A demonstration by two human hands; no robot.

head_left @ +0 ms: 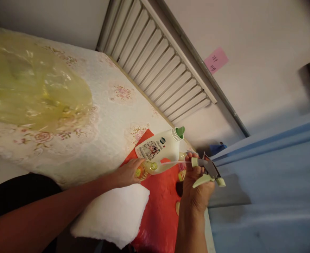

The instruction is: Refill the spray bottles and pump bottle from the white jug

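My left hand [127,172] is closed around a clear bottle [145,170] with yellow liquid in it and an uncapped neck. My right hand [198,191] grips a trigger spray head [208,168], grey with pale green parts. From it a thin dip tube [170,162] runs left toward the bottle's mouth; whether its tip is inside I cannot tell. Just beyond both hands stands a white jug [161,144] with a printed label and a green spout in its open neck. Small items behind my right hand are partly hidden.
A red sheet [157,207] lies under the jug. White folded cloth [115,212] is at the near edge. A yellow plastic bag [36,84] covers the far left of the flowered tablecloth [109,130]. Behind are a radiator [155,59] and a blue curtain [271,182].
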